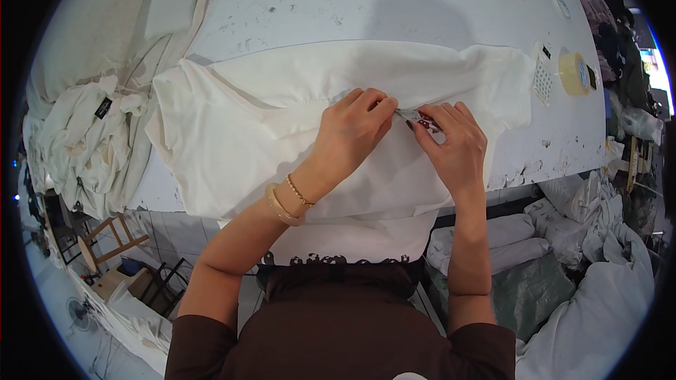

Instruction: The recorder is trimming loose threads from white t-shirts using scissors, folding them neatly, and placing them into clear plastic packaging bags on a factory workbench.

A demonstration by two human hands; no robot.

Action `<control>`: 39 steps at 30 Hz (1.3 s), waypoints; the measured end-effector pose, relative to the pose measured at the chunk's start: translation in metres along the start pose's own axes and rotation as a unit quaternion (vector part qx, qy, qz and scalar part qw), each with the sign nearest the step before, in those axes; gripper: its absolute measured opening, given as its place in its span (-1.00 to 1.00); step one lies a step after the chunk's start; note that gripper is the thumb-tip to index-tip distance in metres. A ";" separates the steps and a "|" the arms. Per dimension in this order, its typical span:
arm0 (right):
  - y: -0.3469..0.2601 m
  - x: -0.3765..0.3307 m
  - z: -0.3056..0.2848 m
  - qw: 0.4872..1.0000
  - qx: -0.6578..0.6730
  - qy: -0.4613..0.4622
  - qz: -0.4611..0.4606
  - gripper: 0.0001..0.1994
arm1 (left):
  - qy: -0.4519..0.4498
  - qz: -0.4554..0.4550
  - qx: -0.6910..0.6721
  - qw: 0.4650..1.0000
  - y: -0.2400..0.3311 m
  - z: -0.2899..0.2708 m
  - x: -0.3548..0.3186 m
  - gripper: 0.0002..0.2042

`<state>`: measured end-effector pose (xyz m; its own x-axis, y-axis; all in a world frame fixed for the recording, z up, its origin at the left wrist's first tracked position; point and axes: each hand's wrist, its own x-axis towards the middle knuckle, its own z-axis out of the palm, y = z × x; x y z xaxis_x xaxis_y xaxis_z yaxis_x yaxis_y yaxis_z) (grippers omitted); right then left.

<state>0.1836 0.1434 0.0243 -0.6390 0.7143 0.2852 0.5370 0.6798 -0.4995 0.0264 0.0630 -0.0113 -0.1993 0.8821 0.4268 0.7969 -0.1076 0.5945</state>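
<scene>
A white garment (239,158), with short sleeves at its two ends, lies spread across the table in front of me, its near part hanging over the edge. My left hand (352,130) is closed, pinching a bit of the garment's cloth near the middle between thumb and fingers. Close beside it, my right hand (456,146) is wrapped round a small pair of thread snips (428,124) with a metal tip and red-and-white marks. The snips' tip points left, meeting the pinched cloth at my left fingertips. My fingers partly cover both the snips and that bit of cloth.
Crumpled white garments (95,141) are heaped at the left on the white table (317,10). A roll of tape (574,74) and a sheet of small stickers (543,79) sit at the right. Wrapped bundles (493,236) lie below the table's right edge; a wooden stool (113,243) stands lower left.
</scene>
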 end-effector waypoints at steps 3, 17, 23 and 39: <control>0.000 0.003 -0.002 0.999 -0.036 -0.019 -0.028 -0.84 | -0.007 -0.009 -0.001 1.000 0.001 0.002 -0.002 -0.83; -0.056 0.037 0.047 0.984 0.152 -0.059 -0.073 -0.75 | 0.083 -0.163 0.166 0.969 -0.065 -0.112 -0.076 -0.72; -0.079 0.049 0.087 0.979 0.122 -0.086 -0.141 -0.75 | 0.066 -0.189 0.169 0.965 -0.066 -0.107 -0.080 -0.71; -0.082 0.053 0.092 0.974 0.125 -0.099 -0.158 -0.75 | 0.065 -0.192 0.159 0.966 -0.065 -0.107 -0.080 -0.68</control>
<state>0.0543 0.1100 0.0050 -0.8576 0.4132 0.3064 0.1610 0.7813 -0.6030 -0.0707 -0.0497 -0.0115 -0.5692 0.7613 0.3106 0.7803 0.3811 0.4959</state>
